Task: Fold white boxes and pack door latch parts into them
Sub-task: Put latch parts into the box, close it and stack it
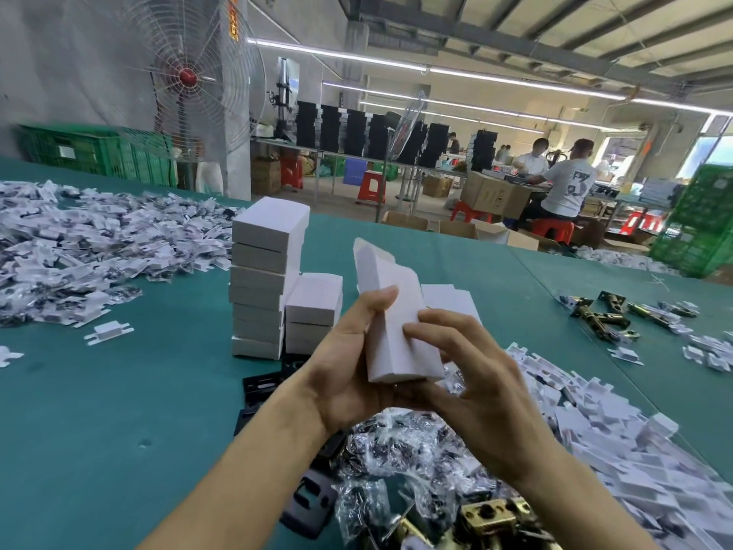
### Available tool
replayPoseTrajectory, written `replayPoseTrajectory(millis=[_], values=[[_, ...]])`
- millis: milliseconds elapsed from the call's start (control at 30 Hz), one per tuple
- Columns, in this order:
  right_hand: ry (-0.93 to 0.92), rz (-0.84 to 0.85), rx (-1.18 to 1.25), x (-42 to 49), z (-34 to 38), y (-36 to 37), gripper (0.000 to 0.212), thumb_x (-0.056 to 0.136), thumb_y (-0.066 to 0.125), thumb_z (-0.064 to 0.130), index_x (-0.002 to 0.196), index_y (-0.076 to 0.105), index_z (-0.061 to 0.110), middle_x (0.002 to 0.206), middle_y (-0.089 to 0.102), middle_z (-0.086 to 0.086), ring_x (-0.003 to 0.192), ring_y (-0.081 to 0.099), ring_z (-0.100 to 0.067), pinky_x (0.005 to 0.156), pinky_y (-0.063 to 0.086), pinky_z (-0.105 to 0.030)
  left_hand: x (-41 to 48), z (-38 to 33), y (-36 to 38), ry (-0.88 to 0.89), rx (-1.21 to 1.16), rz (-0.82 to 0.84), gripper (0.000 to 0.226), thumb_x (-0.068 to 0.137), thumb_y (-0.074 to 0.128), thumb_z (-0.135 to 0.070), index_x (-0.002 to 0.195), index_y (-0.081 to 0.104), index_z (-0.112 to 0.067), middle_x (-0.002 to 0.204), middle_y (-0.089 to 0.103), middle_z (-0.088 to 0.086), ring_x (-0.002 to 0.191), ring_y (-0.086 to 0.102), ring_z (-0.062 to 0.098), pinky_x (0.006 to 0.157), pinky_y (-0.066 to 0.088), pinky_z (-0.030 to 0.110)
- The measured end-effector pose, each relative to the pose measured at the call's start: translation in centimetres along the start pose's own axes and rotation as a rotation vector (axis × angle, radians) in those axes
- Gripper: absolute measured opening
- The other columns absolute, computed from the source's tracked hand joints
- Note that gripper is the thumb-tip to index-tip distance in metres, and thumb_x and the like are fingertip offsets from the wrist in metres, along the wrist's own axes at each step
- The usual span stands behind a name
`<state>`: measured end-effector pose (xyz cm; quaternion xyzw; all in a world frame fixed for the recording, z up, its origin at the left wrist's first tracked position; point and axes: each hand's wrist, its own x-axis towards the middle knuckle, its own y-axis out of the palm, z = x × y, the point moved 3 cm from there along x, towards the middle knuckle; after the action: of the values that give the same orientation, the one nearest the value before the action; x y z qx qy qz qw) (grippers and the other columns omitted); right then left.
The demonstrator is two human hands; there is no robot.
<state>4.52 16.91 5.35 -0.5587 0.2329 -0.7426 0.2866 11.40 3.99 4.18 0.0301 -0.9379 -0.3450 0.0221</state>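
Fingers (430,330) of the right hand (480,383) curl close over the right edge of a white box (390,323). The left hand (349,375) cradles it from beneath, thumb pressed to its left face. Both hands grip it, lifted clear of the green table (119,391), near centre.

- Box tilts away, far end up. An end flap (363,248) stands open there, probably kept uppermost for loading or tucking. Near end looks closed. Contents: cannot tell.
- Tall stack (261,287) of closed white boxes just beyond the hands, with a shorter stack (313,311) touching its right side. Judged as the drop-off spot, set within easy reach.
- Clear bags of small dark parts (396,450) lie directly under the hands, and brass latch bodies (488,518) sit at the near edge. Black plates (309,506) lie to their left.
- Flat box blanks (595,422) are heaped to the right, beside the right forearm.
- Far left has a wide heap of white card pieces (79,248), well apart from the work.

Supplies ring the person, so each pick looks like a short reach.
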Motion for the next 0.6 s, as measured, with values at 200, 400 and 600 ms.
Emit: replayPoseTrajectory(millis=[200,400,600], values=[[0.049,-0.019,-0.080,-0.3,-0.1,1.1,0.051,0.073,0.083,0.003,0.118,0.066,0.019,0.133,0.056,0.004,0.112,0.063,-0.018,0.081,0.059,-0.041,1.1,1.4,0.0,0.138,0.148,-0.231,0.059,0.078,0.068,-0.030,0.132,0.059,-0.007,0.107,0.068,0.014,0.083,0.066,0.023,0.067,0.058,0.039],[0.227,0.114,0.039,-1.4,-3.1,0.4,0.032,0.090,0.066,0.027,0.120,0.063,0.036,0.122,0.060,0.020,0.111,0.057,0.005,0.097,0.047,-0.019,1.0,0.6,-1.8,0.320,0.315,-0.467,0.031,0.093,0.070,-0.021,0.121,0.060,-0.025,0.112,0.069,0.010,0.089,0.069,0.027,0.061,0.058,0.036],[0.651,0.402,-0.141,-4.8,-8.4,-3.4,0.014,0.092,0.068,0.026,0.080,0.065,0.033,0.080,0.070,0.010,0.075,0.064,-0.003,0.076,0.055,-0.028,0.9,0.0,-1.6,0.443,0.583,-0.440,0.030,0.088,0.076,-0.018,0.116,0.065,-0.023,0.105,0.069,0.005,0.088,0.069,0.025,0.060,0.060,0.034]])
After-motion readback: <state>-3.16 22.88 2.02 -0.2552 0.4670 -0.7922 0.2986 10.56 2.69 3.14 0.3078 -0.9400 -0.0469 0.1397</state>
